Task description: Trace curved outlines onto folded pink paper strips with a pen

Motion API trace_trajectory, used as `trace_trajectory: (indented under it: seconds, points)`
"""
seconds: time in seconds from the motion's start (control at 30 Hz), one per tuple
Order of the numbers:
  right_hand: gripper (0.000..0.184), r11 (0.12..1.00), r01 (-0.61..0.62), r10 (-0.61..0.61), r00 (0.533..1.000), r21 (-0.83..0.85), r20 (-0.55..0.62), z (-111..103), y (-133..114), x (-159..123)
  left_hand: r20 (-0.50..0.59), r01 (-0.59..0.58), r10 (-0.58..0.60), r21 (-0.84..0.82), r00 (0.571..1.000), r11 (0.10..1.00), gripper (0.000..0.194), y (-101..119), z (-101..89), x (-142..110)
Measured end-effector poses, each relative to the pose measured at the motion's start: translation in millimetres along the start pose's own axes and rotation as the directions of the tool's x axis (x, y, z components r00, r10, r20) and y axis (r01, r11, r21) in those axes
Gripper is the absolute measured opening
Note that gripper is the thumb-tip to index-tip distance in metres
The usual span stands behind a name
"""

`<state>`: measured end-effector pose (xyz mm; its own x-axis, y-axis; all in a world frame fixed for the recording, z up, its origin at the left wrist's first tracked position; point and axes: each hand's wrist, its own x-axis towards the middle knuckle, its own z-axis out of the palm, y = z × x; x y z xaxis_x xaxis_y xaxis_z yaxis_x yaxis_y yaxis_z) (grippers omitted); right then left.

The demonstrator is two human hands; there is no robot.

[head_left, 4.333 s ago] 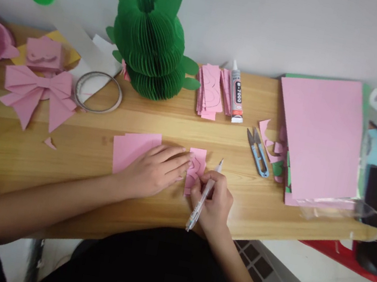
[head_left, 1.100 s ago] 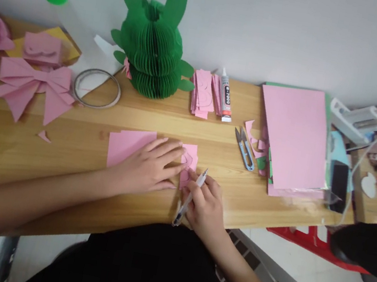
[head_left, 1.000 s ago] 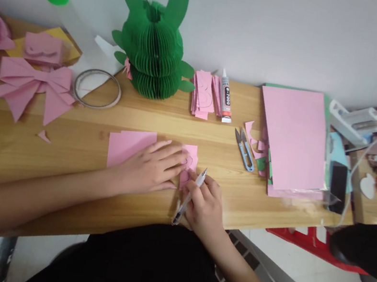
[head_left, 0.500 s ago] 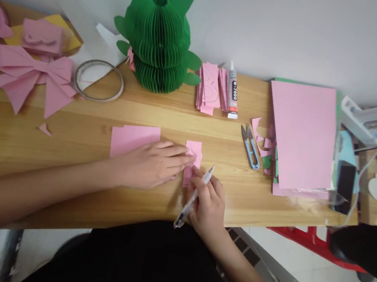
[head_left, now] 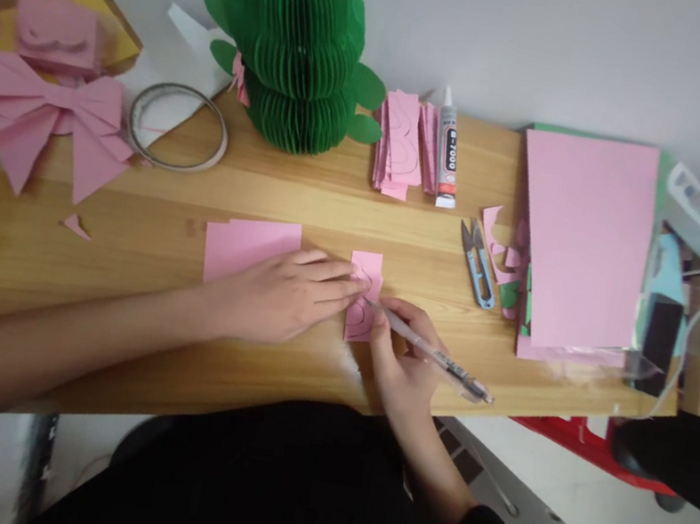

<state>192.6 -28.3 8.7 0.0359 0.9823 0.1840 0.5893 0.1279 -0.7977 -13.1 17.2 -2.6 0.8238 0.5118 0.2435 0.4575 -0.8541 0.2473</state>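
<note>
My left hand (head_left: 290,295) lies flat with its fingers stretched out, the fingertips pressing on the left edge of a small pink paper strip (head_left: 357,326). Curved dark lines are drawn on that strip. In my right hand (head_left: 407,367) is a clear-barrelled pen (head_left: 435,354), its tip at the strip and its back end pointing to the lower right. Under my left wrist and hand are larger pink paper sheets (head_left: 251,246), partly hidden. Blue-handled thread snips (head_left: 478,265) lie with their blades apart, right of my right hand.
Behind stand a green honeycomb-paper figure (head_left: 300,45), a stack of marked pink strips (head_left: 401,145) and a glue tube (head_left: 449,153). At left are a pink paper bow (head_left: 51,114) and a tape roll (head_left: 135,120). Pink sheets (head_left: 586,249) and paper scraps (head_left: 507,294) lie at right.
The pen has swung round in my right hand: its tip now meets the strip, where before it pointed up and away. My left hand stays on the paper. The view has shifted slightly.
</note>
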Motion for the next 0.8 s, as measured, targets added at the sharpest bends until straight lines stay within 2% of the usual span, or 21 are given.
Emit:
trace_trajectory:
  seconds: [0.1,0.2,0.4,0.53,0.63,0.8]
  points:
    - [0.012,0.996,-0.077,0.076,0.997,0.038,0.016,2.0,3.5,-3.0,0.005,0.004,-0.004,-0.01,1.0,1.0,0.039,0.4,-0.4,-0.2]
    - [0.012,0.995,-0.096,0.095,0.995,0.042,0.021,2.5,4.8,-4.8,0.028,0.008,-0.008,-0.023,1.0,1.0,0.039,-0.2,-0.6,-0.4]
    - [0.012,0.998,-0.064,0.064,0.998,-0.025,0.019,2.6,2.2,-2.5,0.039,0.023,-0.022,-0.027,0.999,0.999,0.039,-2.0,0.0,0.2]
    - [0.01,0.997,0.01,-0.009,1.0,-0.078,0.013,1.0,-1.5,1.3,0.014,0.015,-0.015,-0.042,1.0,0.999,0.038,-2.4,0.9,0.3]
    - [0.009,0.993,0.046,-0.044,0.999,-0.105,0.023,0.0,-3.3,2.9,0.035,0.029,-0.026,-0.069,0.999,0.997,0.039,-3.3,2.1,-0.5]
    - [0.01,0.989,0.04,-0.035,0.999,-0.141,0.035,0.7,-2.9,2.5,0.021,0.016,-0.015,-0.077,1.0,0.997,0.038,-5.0,3.9,-0.9]
